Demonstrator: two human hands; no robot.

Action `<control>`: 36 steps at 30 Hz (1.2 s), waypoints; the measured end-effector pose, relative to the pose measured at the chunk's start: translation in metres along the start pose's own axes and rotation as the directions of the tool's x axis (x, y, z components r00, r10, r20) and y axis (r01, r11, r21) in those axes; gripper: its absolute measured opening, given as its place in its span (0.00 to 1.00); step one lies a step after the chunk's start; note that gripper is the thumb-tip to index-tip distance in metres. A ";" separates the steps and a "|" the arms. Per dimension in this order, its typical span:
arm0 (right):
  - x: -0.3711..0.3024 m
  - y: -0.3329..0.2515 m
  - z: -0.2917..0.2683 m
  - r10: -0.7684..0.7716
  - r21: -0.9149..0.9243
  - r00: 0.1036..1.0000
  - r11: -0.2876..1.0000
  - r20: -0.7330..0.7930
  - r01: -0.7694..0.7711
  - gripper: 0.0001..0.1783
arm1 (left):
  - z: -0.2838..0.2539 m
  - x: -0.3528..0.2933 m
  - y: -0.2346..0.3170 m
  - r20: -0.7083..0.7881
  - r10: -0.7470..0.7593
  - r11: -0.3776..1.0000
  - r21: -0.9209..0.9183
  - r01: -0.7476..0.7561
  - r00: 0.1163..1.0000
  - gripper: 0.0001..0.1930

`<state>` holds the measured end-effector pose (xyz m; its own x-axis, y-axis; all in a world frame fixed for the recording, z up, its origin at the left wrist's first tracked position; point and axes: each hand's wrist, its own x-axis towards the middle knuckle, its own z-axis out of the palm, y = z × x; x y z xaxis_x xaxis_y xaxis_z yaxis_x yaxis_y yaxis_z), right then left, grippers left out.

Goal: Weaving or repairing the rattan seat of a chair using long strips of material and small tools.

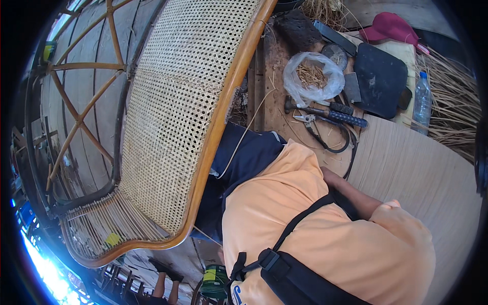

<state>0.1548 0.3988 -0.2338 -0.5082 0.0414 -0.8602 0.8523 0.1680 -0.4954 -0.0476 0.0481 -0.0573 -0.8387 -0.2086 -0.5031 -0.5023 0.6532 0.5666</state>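
My right forearm comes out of the orange sleeve, and its hand is hidden behind my shirt. My left hand does not show; only a small patch of skin appears at the shirt's lower left edge. Close beside my dark trousers stands a woven cane panel in a glossy bent wooden frame. A thin cane strand curves from the workbench down across my trousers. Nearest my right forearm are pliers and a dark-handled hammer.
A plastic bag of short sticks, a black flat case, a water bottle and a maroon cap lie beyond the tools. Cane bundles line the right. Another person's legs and a green bucket show below.
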 end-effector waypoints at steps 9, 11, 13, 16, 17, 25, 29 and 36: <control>0.016 0.053 0.016 0.067 0.631 0.980 0.757 0.187 -0.172 0.22 | 0.017 -0.021 -0.022 -0.052 -0.025 0.993 -0.120 0.019 0.998 0.09; 0.005 0.053 0.000 0.068 0.567 0.983 0.809 0.173 -0.156 0.22 | 0.014 -0.024 -0.027 -0.069 -0.027 0.989 -0.144 0.017 0.997 0.09; 0.006 0.032 0.008 0.072 0.499 0.986 0.856 0.153 -0.140 0.22 | 0.018 -0.025 -0.030 -0.079 -0.030 0.985 -0.171 0.016 0.996 0.09; 0.003 0.013 0.008 0.080 0.376 0.986 0.917 0.148 -0.130 0.22 | 0.021 -0.037 -0.040 -0.109 -0.057 0.978 -0.207 0.033 0.992 0.09; 0.008 0.004 0.004 0.092 0.341 0.986 0.930 0.141 -0.135 0.22 | 0.021 -0.041 -0.044 -0.105 -0.064 0.976 -0.214 0.041 0.992 0.09; -0.048 0.032 -0.053 0.097 0.081 0.990 0.991 0.101 -0.105 0.21 | 0.012 -0.056 -0.061 -0.135 -0.066 0.969 -0.247 0.031 0.989 0.09; -0.023 -0.010 -0.015 0.101 0.016 0.993 0.995 0.062 -0.103 0.21 | -0.009 -0.046 -0.066 -0.111 -0.019 0.976 -0.220 -0.006 0.994 0.09; -0.045 -0.074 -0.030 -0.058 -0.168 0.961 0.986 -0.270 0.012 0.15 | -0.033 -0.035 -0.070 -0.109 0.065 0.978 -0.192 -0.085 0.992 0.09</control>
<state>0.1106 0.4139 -0.1548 -0.5712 0.2960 -0.7656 0.8131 0.3315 -0.4785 0.0101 -0.0140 -0.0577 -0.8875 -0.2438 -0.3911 -0.4601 0.5162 0.7224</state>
